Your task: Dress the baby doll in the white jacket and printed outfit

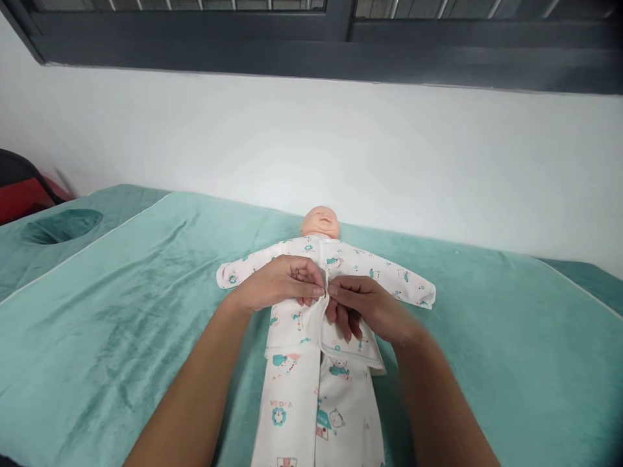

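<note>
Teal bed (pixel 121 311), doll (pixel 320 224) supine, both hands' fingers (pixel 311 285) pinching shirt front (pixel 325 305) — mid-chest

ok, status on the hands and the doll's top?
Left hand and right hand both pinching the shirt front at its centre opening. Doll flat on the green blanket. Nothing in the way.

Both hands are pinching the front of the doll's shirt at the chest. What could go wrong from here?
1. The left hand and right hand cover the shirt opening, so the front edges may join misaligned unseen.
2. The lower flap hangs loose over the trousers; it could bunch or stay open.
3. Pulling on the fabric might shift the doll on the soft green cover.
</note>
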The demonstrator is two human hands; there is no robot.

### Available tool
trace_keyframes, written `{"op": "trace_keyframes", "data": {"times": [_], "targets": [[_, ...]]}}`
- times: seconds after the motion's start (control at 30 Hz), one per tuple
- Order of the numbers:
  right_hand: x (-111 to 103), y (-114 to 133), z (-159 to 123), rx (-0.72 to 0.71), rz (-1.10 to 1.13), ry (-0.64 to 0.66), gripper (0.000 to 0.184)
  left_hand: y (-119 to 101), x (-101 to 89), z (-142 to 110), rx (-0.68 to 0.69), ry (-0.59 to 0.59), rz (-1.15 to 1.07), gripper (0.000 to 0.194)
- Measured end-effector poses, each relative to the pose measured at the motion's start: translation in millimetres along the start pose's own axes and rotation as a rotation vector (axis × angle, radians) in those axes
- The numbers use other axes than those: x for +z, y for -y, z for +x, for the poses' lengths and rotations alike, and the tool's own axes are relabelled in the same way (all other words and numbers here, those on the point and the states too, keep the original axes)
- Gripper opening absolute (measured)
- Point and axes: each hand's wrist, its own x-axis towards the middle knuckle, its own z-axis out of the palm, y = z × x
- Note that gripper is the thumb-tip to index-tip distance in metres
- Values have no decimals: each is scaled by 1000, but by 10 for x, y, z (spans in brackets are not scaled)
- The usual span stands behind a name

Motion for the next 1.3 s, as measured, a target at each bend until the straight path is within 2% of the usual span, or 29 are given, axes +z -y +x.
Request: {"op": "trace_keyframes", "data": {"times": [0.13,0.3,0.5,0.67,0.87,1.03,1.3], "targets": [[-11,-14,14,-6,63,12,37,14,-8,12,-13,-5,42,12],[21,30,14,21,-16,-47,28,35,-17,22,-31,-18,97,16],[88,60,19,36,-106,-107,24,2,-4,11,-33,42,70,18],[132,64,27,48,-129,-157,23,-23,33,7,-58,-20,95,23],[117,65,19,50,-121,-132,25,-20,32,3,-44,-7,60,15],[80,43,19,39,-95,-92,25,45,-14,6,7,44,-28,17],[28,23,16,-27,17,-8,28,113,-36,28,29,11,-58,20]]}}
